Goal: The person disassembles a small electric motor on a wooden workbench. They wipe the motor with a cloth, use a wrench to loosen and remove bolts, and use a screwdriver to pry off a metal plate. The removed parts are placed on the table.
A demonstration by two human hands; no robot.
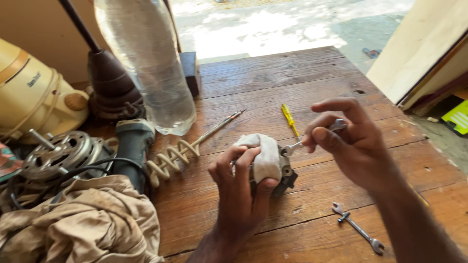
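Wooden desk (273, 83), worn planks, doorway light at top of frame. Centre: left hand (239, 190), fingers closed around a small dark metal part (285, 178) wrapped in a white cloth (263, 156). Right hand (353, 146), fingers pinched on a small spanner (312, 139) set against the part's fastener; fastener apparently not yet off. Lower right: second spanner (358, 229). Above centre: yellow screwdriver (289, 118). Upper left: clear plastic bottle (151, 63)

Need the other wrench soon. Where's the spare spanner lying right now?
The spare spanner lies on the wooden table at lower right in the head view, just right of the right hand's forearm, apart from the cloth-wrapped part.
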